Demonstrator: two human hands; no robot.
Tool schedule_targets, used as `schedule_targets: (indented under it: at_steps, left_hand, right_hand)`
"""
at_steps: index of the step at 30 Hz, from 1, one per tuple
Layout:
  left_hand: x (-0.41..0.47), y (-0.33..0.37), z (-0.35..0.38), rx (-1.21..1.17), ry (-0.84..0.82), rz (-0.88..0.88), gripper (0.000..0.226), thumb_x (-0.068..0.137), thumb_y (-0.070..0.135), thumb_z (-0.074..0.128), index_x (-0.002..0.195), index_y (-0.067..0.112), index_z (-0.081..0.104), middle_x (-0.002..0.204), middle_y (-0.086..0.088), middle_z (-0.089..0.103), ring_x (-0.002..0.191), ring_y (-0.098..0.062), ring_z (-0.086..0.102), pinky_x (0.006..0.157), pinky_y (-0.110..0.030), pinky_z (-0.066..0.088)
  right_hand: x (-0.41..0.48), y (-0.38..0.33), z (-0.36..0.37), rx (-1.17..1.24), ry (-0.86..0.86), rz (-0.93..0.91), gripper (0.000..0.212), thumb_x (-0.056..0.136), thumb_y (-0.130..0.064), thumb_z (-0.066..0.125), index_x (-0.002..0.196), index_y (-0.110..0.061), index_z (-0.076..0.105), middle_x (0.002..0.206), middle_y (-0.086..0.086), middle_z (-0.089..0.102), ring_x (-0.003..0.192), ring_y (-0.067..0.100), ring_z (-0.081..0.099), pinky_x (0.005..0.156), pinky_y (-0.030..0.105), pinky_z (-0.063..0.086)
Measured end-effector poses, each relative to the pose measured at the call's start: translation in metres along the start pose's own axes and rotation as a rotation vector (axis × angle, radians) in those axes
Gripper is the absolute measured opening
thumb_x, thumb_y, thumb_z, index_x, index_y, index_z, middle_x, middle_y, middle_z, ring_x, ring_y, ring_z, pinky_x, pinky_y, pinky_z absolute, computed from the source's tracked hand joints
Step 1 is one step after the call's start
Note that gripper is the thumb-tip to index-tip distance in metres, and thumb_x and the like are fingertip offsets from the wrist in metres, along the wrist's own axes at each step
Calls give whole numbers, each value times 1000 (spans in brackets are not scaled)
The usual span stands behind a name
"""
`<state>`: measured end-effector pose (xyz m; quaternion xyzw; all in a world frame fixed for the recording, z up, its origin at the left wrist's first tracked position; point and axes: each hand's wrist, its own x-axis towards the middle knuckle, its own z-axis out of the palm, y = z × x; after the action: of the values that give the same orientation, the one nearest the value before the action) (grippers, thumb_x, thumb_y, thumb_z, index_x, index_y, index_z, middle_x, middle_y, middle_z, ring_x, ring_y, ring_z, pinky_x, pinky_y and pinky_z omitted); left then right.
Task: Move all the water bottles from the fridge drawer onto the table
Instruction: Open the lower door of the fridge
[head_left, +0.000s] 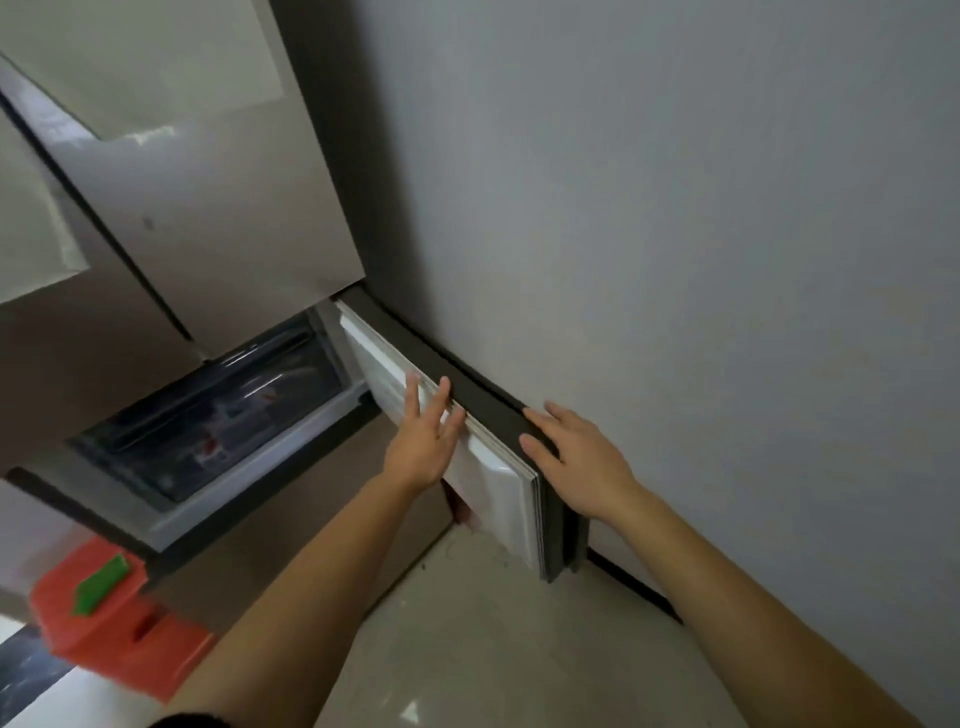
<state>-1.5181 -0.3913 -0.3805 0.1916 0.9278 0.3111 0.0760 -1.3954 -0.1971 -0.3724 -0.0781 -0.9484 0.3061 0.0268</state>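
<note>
The lower fridge door (498, 483) stands swung open toward the wall, its white inner face showing. My left hand (423, 441) lies flat against that inner face, fingers spread. My right hand (576, 457) rests with spread fingers on the door's dark top edge, holding nothing. Inside the opened compartment sits a dark, see-through fridge drawer (208, 426). Blurred shapes with red and white marks show through its front; I cannot tell that they are bottles.
A grey wall (701, 234) runs close along the right, right behind the open door. The closed upper fridge doors (208, 208) fill the upper left. An orange plastic stool with a green patch (104, 597) stands at lower left on the pale tiled floor (493, 649).
</note>
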Motion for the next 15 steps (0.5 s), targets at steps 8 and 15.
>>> schedule_targets:
  at_steps: [8,15]
  left_hand:
    - [58,36,22,440,-98,129,71,103,26,39,156,31,-8,164,1,-17,152,-27,-5,115,-54,27]
    - [79,41,17,495,-145,198,87,92,7,45,155,32,-9,164,1,-18,152,-29,-3,115,-53,26]
  right_hand:
    - [11,44,-10,-401,168,112,58,103,-55,17,158,-36,6,166,-5,-5,154,25,-9,123,51,4]
    - [42,47,-26,-477,164,255,71,101,-25,45,159,-31,4,167,3,-6,153,30,-11,121,58,3]
